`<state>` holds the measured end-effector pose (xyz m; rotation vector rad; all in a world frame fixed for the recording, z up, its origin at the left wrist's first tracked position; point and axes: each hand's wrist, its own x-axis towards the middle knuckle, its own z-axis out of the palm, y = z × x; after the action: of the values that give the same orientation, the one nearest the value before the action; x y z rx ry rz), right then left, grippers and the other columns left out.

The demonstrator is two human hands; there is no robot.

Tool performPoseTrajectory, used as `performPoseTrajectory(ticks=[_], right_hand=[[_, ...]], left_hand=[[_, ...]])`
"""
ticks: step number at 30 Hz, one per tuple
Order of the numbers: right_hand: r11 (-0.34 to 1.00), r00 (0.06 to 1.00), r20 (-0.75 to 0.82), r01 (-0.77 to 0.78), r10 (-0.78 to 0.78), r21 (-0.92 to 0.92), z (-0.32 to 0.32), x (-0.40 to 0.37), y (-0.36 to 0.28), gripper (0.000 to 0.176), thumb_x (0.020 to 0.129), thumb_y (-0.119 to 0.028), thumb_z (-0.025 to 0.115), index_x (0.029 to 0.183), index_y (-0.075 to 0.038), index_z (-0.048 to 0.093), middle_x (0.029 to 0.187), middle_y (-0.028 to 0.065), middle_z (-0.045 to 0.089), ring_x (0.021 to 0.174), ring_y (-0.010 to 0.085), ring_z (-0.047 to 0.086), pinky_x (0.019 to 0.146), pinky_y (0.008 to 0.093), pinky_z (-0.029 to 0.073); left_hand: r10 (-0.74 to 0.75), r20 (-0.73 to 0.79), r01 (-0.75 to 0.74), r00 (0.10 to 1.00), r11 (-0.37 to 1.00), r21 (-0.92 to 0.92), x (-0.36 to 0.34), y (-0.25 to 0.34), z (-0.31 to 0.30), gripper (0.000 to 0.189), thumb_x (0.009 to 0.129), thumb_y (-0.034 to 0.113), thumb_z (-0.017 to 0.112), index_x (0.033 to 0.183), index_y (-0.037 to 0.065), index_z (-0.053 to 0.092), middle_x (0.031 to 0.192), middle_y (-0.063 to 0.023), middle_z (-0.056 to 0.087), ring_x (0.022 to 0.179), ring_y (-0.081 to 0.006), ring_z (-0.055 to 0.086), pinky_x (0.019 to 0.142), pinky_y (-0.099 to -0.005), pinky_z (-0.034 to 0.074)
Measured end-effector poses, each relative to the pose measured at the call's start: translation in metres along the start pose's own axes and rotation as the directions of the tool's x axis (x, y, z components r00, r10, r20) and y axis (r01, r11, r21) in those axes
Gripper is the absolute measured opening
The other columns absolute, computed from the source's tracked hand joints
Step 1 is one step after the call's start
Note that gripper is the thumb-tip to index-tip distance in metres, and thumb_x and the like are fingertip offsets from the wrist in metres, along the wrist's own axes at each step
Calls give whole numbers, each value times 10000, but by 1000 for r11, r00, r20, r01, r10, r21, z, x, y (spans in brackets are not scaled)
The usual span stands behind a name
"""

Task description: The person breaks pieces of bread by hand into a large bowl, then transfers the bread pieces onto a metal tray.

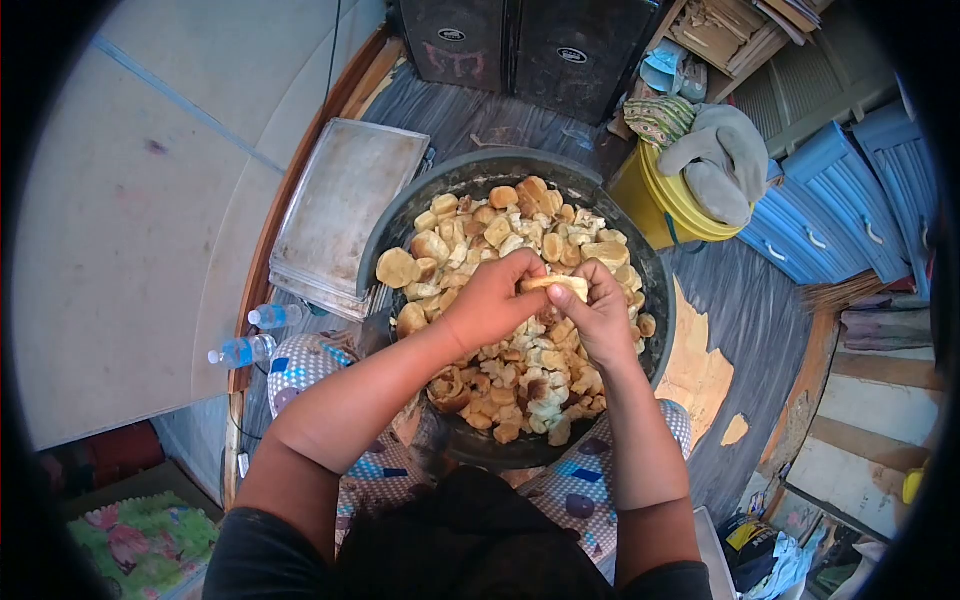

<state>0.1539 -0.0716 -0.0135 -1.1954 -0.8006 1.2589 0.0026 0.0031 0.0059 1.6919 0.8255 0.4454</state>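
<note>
A piece of bread (pixel 570 284) is pinched between both hands over a wide black tub (pixel 375 245). My left hand (pixel 495 300) closes on the bread's left end with thumb and fingertips. On its right end, my right hand (pixel 600 312) grips with the thumb on top. Below them, the tub is heaped with bread rolls and torn chunks (pixel 455 240), some brown-crusted, others pale inside. A greenish-white clump of torn bread (pixel 548 405) lies at the near side. The tub stands between my knees, and my hands hide part of the heap.
Stacked metal trays (pixel 345 210) lie left of the tub, with two water bottles (pixel 245 350) nearby. A yellow bucket (pixel 655 195) topped with a grey cloth (pixel 720 155) stands at the right. Black speakers (pixel 530 50) stand behind, and blue drawers (pixel 830 200) are farther right.
</note>
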Motion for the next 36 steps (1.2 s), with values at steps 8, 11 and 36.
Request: performPoseTrajectory(ticks=[8, 11, 36], right_hand=[[998, 999, -24, 21, -23, -65, 0, -3, 0, 196, 851, -122, 629, 849, -71, 440, 722, -21, 532, 623, 16, 455, 527, 174, 370], [992, 999, -38, 5, -10, -127, -8, -12, -15, 190, 847, -126, 628, 934, -51, 476, 808, 18, 566, 725, 58, 503, 623, 205, 417], [414, 996, -52, -75, 65, -907, -84, -110, -38, 451, 770, -256, 645, 1151, -55, 511, 1089, 159, 537, 982, 332, 555, 856, 402, 438]], left_hand=[[62, -148, -14, 987, 952, 305, 11, -13, -4, 253, 784, 216, 585, 958, 57, 491, 747, -210, 602, 724, -396, 583, 645, -448, 449], [52, -253, 47, 966, 928, 370, 24, -40, -8, 259, 777, 198, 588, 982, 59, 514, 784, -212, 611, 769, -389, 592, 682, -439, 460], [-330, 51, 154, 942, 565, 810, -30, -139, 105, 675, 727, 308, 697, 1305, 156, 384, 1443, -137, 197, 1302, -381, 237, 1035, -528, 255]])
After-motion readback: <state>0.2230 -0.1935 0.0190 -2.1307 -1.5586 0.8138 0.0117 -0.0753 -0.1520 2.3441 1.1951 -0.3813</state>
